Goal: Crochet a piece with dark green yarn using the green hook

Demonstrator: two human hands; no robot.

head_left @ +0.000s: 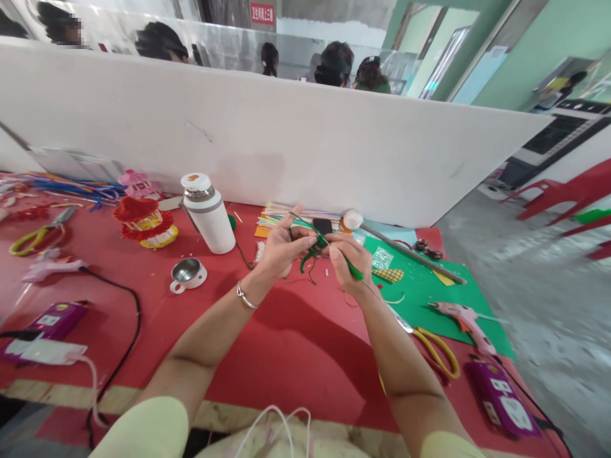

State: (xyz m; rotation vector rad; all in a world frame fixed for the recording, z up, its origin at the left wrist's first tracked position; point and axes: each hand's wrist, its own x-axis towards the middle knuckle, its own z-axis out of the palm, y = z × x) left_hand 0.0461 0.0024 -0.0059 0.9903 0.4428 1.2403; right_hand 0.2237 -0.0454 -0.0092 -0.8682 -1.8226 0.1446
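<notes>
Both hands meet above the red table [296,343], working a green pipe cleaner [312,251] held up between them. The left hand [281,249], a silver bangle on its wrist, pinches the twisted green strand between thumb and fingertips, with loose ends curling down below. The right hand [349,256] is closed around a green stick-like piece [354,272] that pokes out under its palm and touches the same strand. Just behind the hands lies a stack of coloured paper strips [277,216]. A white thermos [207,213] stands to the left, its steel cup [188,273] nearby. To the right, on green felt [429,299], rest a pink glue gun [463,321] and yellow-handled scissors [436,348].
</notes>
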